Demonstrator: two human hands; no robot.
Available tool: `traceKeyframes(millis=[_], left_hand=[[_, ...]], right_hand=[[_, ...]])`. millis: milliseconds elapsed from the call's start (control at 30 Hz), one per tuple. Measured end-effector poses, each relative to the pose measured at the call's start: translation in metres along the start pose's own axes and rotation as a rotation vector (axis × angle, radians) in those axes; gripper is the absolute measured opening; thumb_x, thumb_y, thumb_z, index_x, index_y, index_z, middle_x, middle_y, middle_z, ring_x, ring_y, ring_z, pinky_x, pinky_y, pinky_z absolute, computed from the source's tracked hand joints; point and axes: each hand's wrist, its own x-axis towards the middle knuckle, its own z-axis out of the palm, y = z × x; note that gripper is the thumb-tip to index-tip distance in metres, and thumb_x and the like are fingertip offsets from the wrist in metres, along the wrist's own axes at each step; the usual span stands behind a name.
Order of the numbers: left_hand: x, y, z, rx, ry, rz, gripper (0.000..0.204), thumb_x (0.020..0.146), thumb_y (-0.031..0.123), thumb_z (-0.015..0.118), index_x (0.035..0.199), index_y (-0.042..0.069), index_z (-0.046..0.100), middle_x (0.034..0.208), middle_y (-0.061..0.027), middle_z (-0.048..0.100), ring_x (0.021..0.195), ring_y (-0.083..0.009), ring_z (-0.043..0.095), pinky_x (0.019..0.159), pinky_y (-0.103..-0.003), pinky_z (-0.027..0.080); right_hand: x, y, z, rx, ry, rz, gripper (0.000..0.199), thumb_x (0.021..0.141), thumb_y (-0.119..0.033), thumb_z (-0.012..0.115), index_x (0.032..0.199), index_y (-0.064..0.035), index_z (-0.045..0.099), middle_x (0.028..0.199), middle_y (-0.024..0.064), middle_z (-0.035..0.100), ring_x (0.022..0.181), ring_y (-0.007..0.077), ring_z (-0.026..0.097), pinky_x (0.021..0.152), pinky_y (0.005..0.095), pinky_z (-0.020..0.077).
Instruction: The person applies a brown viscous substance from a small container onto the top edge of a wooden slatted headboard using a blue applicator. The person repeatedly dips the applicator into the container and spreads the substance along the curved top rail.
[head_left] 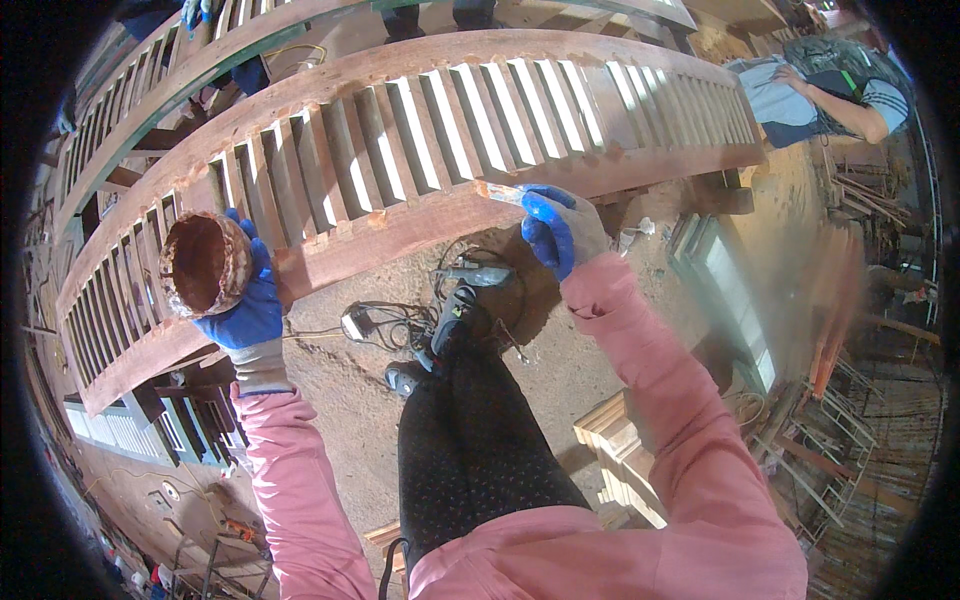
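A long wooden louvered shutter panel [390,222] lies across in front of me, with reddish-brown filler smears along its rails and slat ends. My left hand [255,312], in a blue-coated glove, is closed around a round, crusted pot [207,265] with reddish-brown residue inside. The pot is above the panel's near rail at the left. In my gloved right hand [557,232] is a small flat blade like a putty knife [496,192], pinched between the fingers. Its smeared tip points left, at the near rail close to the slat ends; whether it touches cannot be told.
A power tool [475,274] and tangled cables [395,325] lie on the floor by my feet. Stacked light wood pieces [625,450] stand at lower right, and leaning panels [725,290] beyond. Another person [825,95] is at the panel's far right end.
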Motion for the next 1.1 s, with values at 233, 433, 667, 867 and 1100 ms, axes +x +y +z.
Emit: traceKeyframes(millis=[233,433,667,867,1100], left_hand=[[0.0,0.002,-0.003,-0.029,0.012,-0.009,0.077,0.104,0.052,0.054,0.162,0.006,0.032,0.163,-0.0278,0.036,0.147,-0.0459,0.043,0.116,-0.063,0.044],[0.001,-0.001,-0.002,0.0,0.012,0.012,0.075,0.104,0.052,0.054,0.161,0.008,0.034,0.163,-0.0275,0.036,0.147,-0.0453,0.043,0.116,-0.062,0.044],[0.001,0.001,-0.003,0.022,0.039,0.046,0.075,0.104,0.053,0.054,0.161,0.008,0.035,0.163,-0.0272,0.037,0.146,-0.0449,0.044,0.116,-0.061,0.045],[0.001,0.0,-0.001,0.017,0.016,0.019,0.073,0.105,0.051,0.052,0.161,0.008,0.034,0.162,-0.0271,0.038,0.146,-0.0451,0.044,0.116,-0.061,0.045],[-0.001,0.003,0.0,-0.023,0.025,0.015,0.076,0.104,0.053,0.054,0.161,0.007,0.034,0.163,-0.0268,0.037,0.146,-0.0448,0.044,0.116,-0.062,0.044]], right_hand=[[-0.001,-0.004,-0.007,-0.105,0.05,-0.012,0.023,0.096,-0.022,0.071,0.111,-0.0049,0.074,0.073,0.0031,0.068,0.054,0.0097,0.058,0.045,0.0253,0.0415],[-0.005,0.0,0.001,-1.104,0.074,-0.971,0.027,0.096,-0.013,0.068,0.121,-0.004,0.072,0.086,0.0086,0.073,0.068,0.0188,0.069,0.055,0.0327,0.0534],[-0.022,0.01,0.003,-1.494,-0.075,-1.199,0.044,0.091,-0.008,0.065,0.134,-0.0136,0.066,0.085,0.0069,0.069,0.074,0.0271,0.071,0.064,0.0397,0.0591],[-0.005,0.006,0.003,-1.45,-0.001,-1.206,0.043,0.091,-0.013,0.065,0.134,-0.0136,0.066,0.093,0.0091,0.071,0.08,0.0295,0.071,0.064,0.0412,0.0594],[-0.013,0.003,0.001,-1.45,-0.048,-1.06,0.038,0.09,-0.014,0.068,0.128,-0.012,0.069,0.098,0.0097,0.071,0.086,0.0301,0.071,0.072,0.0439,0.0593]])
